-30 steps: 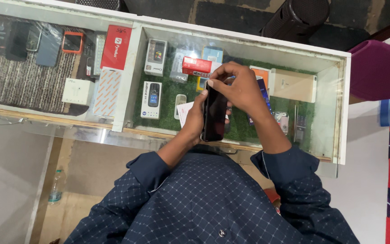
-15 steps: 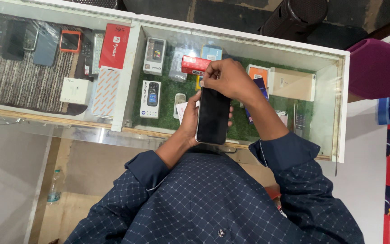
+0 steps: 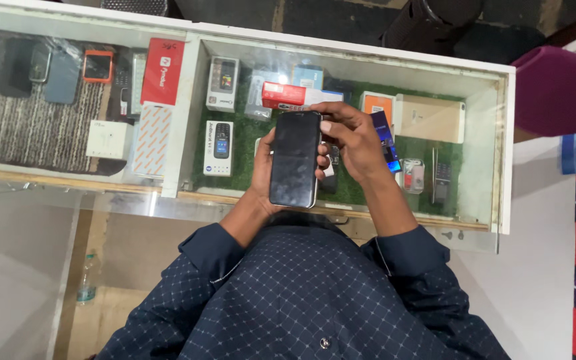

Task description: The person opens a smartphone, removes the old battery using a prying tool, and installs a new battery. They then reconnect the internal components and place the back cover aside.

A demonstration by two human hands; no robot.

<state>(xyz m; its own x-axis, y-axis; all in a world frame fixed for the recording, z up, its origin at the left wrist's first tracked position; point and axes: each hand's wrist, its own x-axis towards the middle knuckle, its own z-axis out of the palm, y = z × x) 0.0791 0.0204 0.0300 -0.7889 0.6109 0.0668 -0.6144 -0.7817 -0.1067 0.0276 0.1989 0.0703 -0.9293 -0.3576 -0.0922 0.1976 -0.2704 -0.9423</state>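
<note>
A black smartphone (image 3: pixel 295 160) with a dark screen faces up over the glass display counter (image 3: pixel 168 200). My left hand (image 3: pixel 260 179) cradles it from below and from the left, fingers wrapped behind it. My right hand (image 3: pixel 356 141) grips its top right corner, thumb on the upper edge of the screen. Both sleeves are dark blue with a pale grid pattern.
Under the glass lie boxed phones (image 3: pixel 220 148), a red box (image 3: pixel 283 95), an orange box (image 3: pixel 377 105), a tan box (image 3: pixel 431 119) and small handsets on green turf. The left section holds phone cases (image 3: pixel 61 73) and a white box (image 3: pixel 107 139). A magenta object (image 3: pixel 558 90) is at the right.
The phone turned from edge-on to lying flat with its screen towards me. My right hand moved from over the phone to its top right corner.
</note>
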